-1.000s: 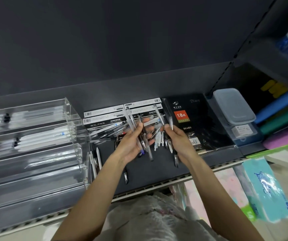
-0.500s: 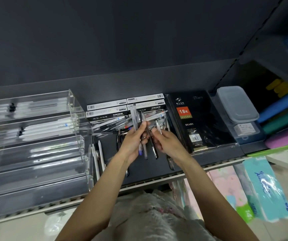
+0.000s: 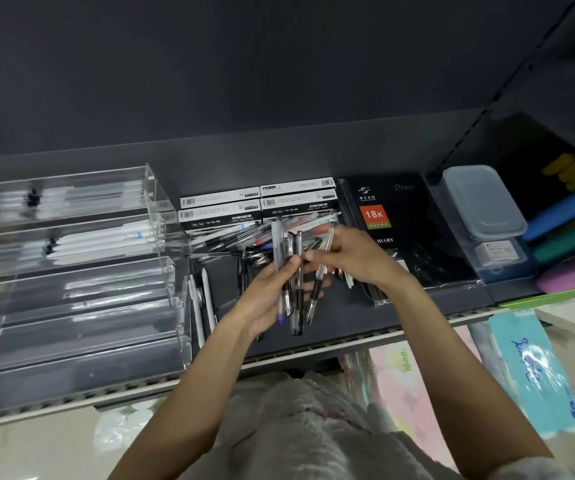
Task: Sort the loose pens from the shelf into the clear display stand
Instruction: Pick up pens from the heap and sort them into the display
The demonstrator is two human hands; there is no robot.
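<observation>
Above the shelf (image 3: 314,348) we find the left hand (image 3: 272,292) gripping several pens (image 3: 291,271); the right hand (image 3: 352,258) pinches another. The clear display stand (image 3: 161,237) holds some pens (upper tiers only); a loose pile (image 3: 244,237) remains unsorted.

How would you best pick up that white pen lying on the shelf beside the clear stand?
Pinch the white pen across its barrel near the middle, coming from above. It lies flat, lengthwise front to back, close to the clear display stand, so only its top is free.
</observation>
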